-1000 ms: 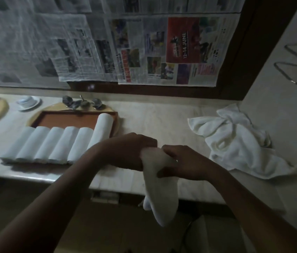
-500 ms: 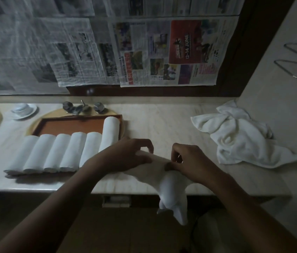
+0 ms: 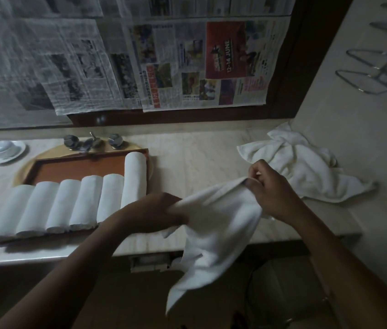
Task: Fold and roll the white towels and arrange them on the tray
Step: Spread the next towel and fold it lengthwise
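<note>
Six rolled towels [image 3: 69, 200] on tray [image 3: 78, 166]; left hand [image 3: 161, 213] and right hand [image 3: 271, 186] fingers pinch loose towel [image 3: 216, 229], spreading it. Next: lay flat on desk [image 3: 199, 157], fold.

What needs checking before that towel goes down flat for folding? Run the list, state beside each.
1. Grip of left hand on towel: ok.
2. Pinch of right hand on its upper edge: ok.
3. Towel spread out: not ok, it hangs bunched past the counter edge.
4. Bare counter between tray and loose towels: ok.
5. Tray space behind the rolled towels: ok, bare.
</note>
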A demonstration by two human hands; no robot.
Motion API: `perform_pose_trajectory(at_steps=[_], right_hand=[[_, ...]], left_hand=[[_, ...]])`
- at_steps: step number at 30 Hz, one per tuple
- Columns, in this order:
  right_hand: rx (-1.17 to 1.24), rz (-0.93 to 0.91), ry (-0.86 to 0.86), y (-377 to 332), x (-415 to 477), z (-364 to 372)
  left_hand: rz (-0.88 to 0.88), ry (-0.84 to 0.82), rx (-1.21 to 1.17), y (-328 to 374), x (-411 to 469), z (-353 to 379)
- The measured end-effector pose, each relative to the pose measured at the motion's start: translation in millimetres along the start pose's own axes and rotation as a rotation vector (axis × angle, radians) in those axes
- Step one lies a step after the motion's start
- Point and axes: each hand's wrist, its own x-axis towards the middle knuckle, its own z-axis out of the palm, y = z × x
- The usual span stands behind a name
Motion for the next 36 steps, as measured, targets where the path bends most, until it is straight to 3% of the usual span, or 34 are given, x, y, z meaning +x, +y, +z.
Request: perform_pose_trajectory(at_steps=[3,6,8,11,14,15,17,20,29,36], right_hand=[[0.059,0.008,0.077,-4.8,8.7,1.2],[0.115,0.018,0.091,-9.7,18.1,1.9],[0.172,0.013,0.095,-16.0,21.3,2.5],[0.247,0.032,0.117,-22.6,25.0,1.5],[0.235,0.027,0.12,-26.8,30.5,-1.5],[0.229,0.022,0.126,-28.6,31.9,-2.4],[0.224,0.029,0.131,-30.4,35.0,-3.7],[0.222,0.047,0.117,-29.3,40.1,-4.1],[0.109,-0.034,-0.136,-13.7,34.6,-15.0],[-0.004,-0.071,-0.082,2.6,36.9,-27.3]], left_hand=[[-0.019,0.178,0.053,-7.4,10.9,-5.6],[0.142,0.481,0.171,-23.1,18.8,-11.8],[0.176,0.52,-0.071,-30.6,21.1,-11.9],[0.05,0.445,-0.639,-30.6,21.5,-2.7],[-0.033,0.347,-0.955,-19.9,18.5,10.7],[-0.029,0.311,-0.933,-16.0,16.6,13.0],[0.021,0.283,-0.632,-7.7,10.2,12.3],[0.134,0.37,-0.226,-8.5,10.6,10.1],[0.17,0.657,-0.348,-42.9,6.6,-19.7],[0.06,0.701,-0.578,-38.0,0.3,-17.4]])
